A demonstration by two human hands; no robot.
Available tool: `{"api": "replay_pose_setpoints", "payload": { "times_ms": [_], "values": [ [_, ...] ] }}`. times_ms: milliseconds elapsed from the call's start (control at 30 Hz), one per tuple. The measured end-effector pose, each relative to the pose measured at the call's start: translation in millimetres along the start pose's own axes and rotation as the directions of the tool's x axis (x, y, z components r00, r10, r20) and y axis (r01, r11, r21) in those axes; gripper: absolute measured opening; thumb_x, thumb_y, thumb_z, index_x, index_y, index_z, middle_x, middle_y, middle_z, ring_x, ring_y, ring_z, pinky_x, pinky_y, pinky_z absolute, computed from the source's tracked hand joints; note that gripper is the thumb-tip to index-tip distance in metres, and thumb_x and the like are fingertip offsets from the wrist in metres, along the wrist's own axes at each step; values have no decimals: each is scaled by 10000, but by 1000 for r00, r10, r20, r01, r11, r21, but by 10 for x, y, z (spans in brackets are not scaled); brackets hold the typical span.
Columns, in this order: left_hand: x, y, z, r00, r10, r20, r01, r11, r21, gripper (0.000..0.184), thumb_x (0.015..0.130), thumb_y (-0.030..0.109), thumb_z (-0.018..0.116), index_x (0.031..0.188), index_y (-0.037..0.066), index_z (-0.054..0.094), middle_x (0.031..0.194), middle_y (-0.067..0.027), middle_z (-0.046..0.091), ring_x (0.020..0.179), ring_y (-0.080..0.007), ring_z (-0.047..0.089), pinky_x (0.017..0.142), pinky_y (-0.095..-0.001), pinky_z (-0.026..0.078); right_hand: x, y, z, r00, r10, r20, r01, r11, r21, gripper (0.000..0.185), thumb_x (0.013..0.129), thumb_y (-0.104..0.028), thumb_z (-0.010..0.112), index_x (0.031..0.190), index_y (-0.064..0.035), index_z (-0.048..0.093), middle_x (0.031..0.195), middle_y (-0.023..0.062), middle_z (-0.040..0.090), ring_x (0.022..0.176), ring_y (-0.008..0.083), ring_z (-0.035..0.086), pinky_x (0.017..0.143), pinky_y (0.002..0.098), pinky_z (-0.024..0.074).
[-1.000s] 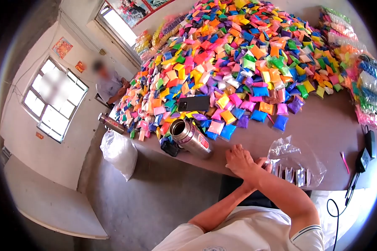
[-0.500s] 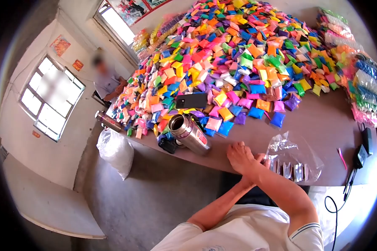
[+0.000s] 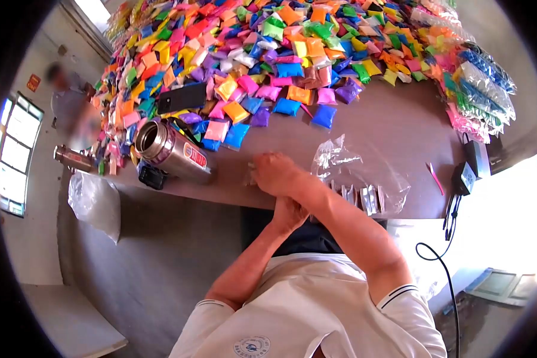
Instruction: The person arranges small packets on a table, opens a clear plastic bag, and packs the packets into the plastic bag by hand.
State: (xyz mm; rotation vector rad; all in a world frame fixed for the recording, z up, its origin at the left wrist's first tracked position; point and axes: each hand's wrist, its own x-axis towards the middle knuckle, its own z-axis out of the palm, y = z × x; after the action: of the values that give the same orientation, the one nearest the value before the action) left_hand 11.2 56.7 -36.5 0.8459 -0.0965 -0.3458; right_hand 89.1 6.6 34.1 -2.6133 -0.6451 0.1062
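My forearms cross at the table's front edge. My right hand (image 3: 274, 173) is closed low over the tabletop, left of the crossing, with something small and clear at its fingertips that I cannot make out. Beneath my right wrist is my left hand (image 3: 290, 213), its fingers mostly hidden. A clear plastic bag (image 3: 391, 182) lies to the right of both hands, with several narrow shiny strips (image 3: 370, 200) at its lower side. Beyond my hands spreads a large heap of small coloured packets (image 3: 268, 92).
An open steel flask (image 3: 176, 155) stands left of my hands, near a black phone (image 3: 182, 98) and a black case (image 3: 152, 177). At right are a pink strip (image 3: 435, 179) and a black adapter (image 3: 463, 178) with cables. A person (image 3: 71, 104) is at the far left.
The view has swung right and down, so the table things appear further left and higher. My left hand has drawn back from the bag's edge, and something clear now shows at my right fingertips.
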Motion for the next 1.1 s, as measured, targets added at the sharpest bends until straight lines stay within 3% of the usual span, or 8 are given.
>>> {"api": "replay_pose_setpoints", "payload": {
  "times_ms": [100, 533, 600, 700, 833, 900, 1033, 1100],
  "values": [
    [27, 156, 111, 909, 296, 295, -408, 779, 476, 297, 939, 160, 629, 1187, 69, 491, 975, -16, 554, 837, -99, 553, 693, -210, 458, 56, 244, 121, 991, -130, -19, 129, 991, -44, 236, 867, -217, 576, 970, -10, 625, 949, 187, 675, 883, 393, 646, 832, 457, 514],
    [109, -162, -62, 965, 152, 214, -199, 955, 220, 362, 891, 157, 652, 1198, 32, 507, 1155, -101, 552, 1084, -241, 541, 984, -389, 417, -205, -270, -72, 961, 175, -214, -169, 984, 48, 241, 825, -203, 610, 1000, -38, 608, 1031, 226, 613, 1016, 418, 586, 835, 514, 499],
    [109, 74, 25, 803, 376, 462, -462, -94, 882, 324, 886, 145, 658, 1170, 45, 537, 1137, -102, 549, 1066, -237, 532, 965, -374, 410, -241, -299, -92, 967, 162, -196, -164, 986, 6, 293, 774, -201, 656, 1024, -52, 616, 1069, 199, 586, 1066, 389, 562, 851, 502, 497],
    [85, 46, 33, 896, 331, 297, -402, 319, 858, 361, 883, 152, 664, 1200, 43, 530, 1137, -108, 558, 1084, -246, 535, 967, -357, 408, -227, -144, -25, 996, 59, -60, -68, 984, -162, 311, 744, -141, 656, 1047, -76, 633, 1072, 175, 578, 1075, 373, 558, 859, 483, 497],
    [75, 42, -3, 792, 408, 453, -520, 63, 852, 399, 882, 179, 681, 1210, 18, 521, 1109, -113, 579, 1054, -240, 560, 940, -337, 428, -172, -76, -99, 998, -58, -26, 50, 967, -251, 319, 733, -61, 616, 1049, -92, 646, 1054, 153, 577, 1067, 350, 565, 858, 483, 497],
    [44, 87, 13, 954, 171, 246, -283, 781, 557, 429, 877, 201, 696, 1222, 16, 521, 1162, -106, 568, 1078, -231, 556, 953, -340, 424, -112, -24, -139, 994, -96, -49, 86, 981, -171, 303, 736, -25, 596, 1028, -88, 650, 1061, 164, 585, 1064, 359, 565, 865, 480, 492],
    [43, 143, 41, 965, 111, 238, -196, 908, 371, 481, 877, 246, 701, 1262, 39, 500, 1217, -85, 560, 1126, -240, 547, 997, -371, 400, -73, 114, -184, 987, 21, -162, -25, 999, -26, 282, 768, -71, 616, 1048, -100, 637, 1058, 183, 600, 1046, 385, 568, 874, 486, 484],
    [80, 213, 38, 965, 2, 263, -174, 755, 632, 516, 896, 260, 670, 1315, 47, 456, 1289, -82, 525, 1237, -239, 487, 1062, -388, 345, -86, -42, -393, 948, 132, -290, -135, 991, 8, 283, 815, -131, 619, 1096, -99, 615, 1048, 207, 612, 1026, 416, 567, 885, 492, 473]
  ]
}}
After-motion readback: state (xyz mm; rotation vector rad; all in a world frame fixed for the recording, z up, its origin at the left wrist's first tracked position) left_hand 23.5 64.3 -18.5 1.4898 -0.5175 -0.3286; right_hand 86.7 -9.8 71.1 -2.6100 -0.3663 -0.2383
